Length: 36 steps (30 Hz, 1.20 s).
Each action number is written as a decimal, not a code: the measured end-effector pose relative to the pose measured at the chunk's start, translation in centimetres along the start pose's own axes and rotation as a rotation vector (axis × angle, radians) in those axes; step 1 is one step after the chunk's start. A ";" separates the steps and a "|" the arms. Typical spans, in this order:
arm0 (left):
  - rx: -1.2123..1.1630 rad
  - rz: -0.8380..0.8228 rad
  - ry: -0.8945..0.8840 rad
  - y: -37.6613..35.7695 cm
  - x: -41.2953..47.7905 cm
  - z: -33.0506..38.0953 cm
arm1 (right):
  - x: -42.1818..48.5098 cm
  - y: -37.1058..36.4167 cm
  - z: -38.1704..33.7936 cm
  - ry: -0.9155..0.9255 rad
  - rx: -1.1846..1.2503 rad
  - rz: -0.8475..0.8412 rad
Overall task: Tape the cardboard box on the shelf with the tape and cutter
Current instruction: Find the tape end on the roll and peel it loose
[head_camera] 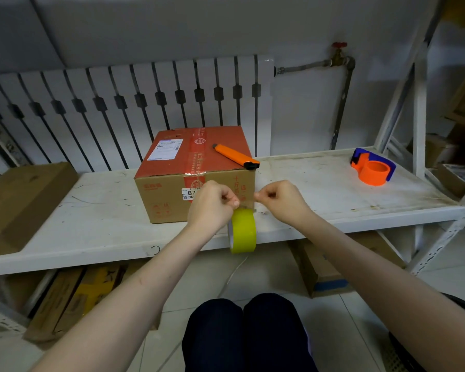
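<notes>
A cardboard box (172, 167) with a red top stands on the white shelf (320, 189). An orange cutter (235, 156) lies on the box's top right corner. A yellow-green tape roll (243, 230) hangs in front of the box's near right corner. My left hand (212, 204) pinches the tape just above the roll. My right hand (282, 201) pinches the clear pulled-out tape end, stretched between both hands in front of the box.
An orange and blue tape dispenser (372, 167) sits on the shelf at the right. A flat brown box (19, 202) lies at the left. More boxes are stored under the shelf (322, 269). A radiator (132, 103) stands behind. My knees (244, 331) are below.
</notes>
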State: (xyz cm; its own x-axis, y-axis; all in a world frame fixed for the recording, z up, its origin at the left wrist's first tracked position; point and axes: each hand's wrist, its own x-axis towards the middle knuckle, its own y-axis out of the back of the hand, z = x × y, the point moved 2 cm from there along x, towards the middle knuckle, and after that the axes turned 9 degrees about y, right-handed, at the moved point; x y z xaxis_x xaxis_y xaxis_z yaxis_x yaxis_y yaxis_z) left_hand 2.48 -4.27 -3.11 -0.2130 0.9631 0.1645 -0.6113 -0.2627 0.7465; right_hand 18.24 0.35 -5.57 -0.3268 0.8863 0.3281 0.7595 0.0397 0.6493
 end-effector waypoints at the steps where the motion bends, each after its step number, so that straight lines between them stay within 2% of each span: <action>1: -0.016 0.002 0.012 0.0 0.1 -0.1 | 0.1 0.0 0.5 -0.066 -0.010 -0.003; 2: -0.030 -0.001 0.020 0.1 0.1 -0.1 | 0.0 -0.1 0.6 -0.126 0.009 -0.078; 4: -0.051 -0.016 0.036 0.1 0.3 -0.2 | -0.7 -0.9 0.3 -0.225 0.100 -0.337; 6: -0.078 -0.018 0.049 0.1 0.5 -0.1 | -1.3 -1.8 -0.4 -0.245 0.142 -0.489; 11: -0.114 -0.032 0.099 0.8 0.7 -0.1 | -1.4 -3.1 0.3 -0.204 0.349 -0.363; 14: -0.228 -0.090 0.226 0.8 1.3 -0.5 | -1.3 -2.7 0.2 -0.120 0.463 -0.347; 16: -0.351 -0.108 0.317 0.6 1.5 -0.9 | -1.3 -2.2 0.0 -0.047 0.447 -0.382; 19: -0.433 -0.103 0.330 0.5 1.6 -1.7 | -1.4 -1.9 -0.1 0.038 0.348 -0.437; 24: -0.586 -0.063 0.424 0.1 1.7 -2.6 | -1.5 -2.0 0.1 0.098 0.317 -0.385; 26: -0.653 -0.144 0.492 -0.5 1.2 -2.3 | -1.3 -1.7 0.3 0.110 0.292 -0.335; 29: -0.642 -0.315 0.491 -1.8 0.5 -1.4 | -1.1 -1.3 0.8 0.115 0.287 -0.276; 36: -0.801 -0.469 0.632 -3.2 1.5 0.0 | -1.9 -0.5 2.6 0.114 0.307 -0.233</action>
State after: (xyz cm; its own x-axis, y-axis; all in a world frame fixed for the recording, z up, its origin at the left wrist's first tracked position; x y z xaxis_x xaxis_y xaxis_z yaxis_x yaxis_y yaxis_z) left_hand 4.11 -2.03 -5.20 -0.0422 0.8338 -0.5505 -0.9978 -0.0628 -0.0187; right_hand 19.89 -0.16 -8.29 -0.5573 0.7809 0.2820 0.7850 0.3849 0.4855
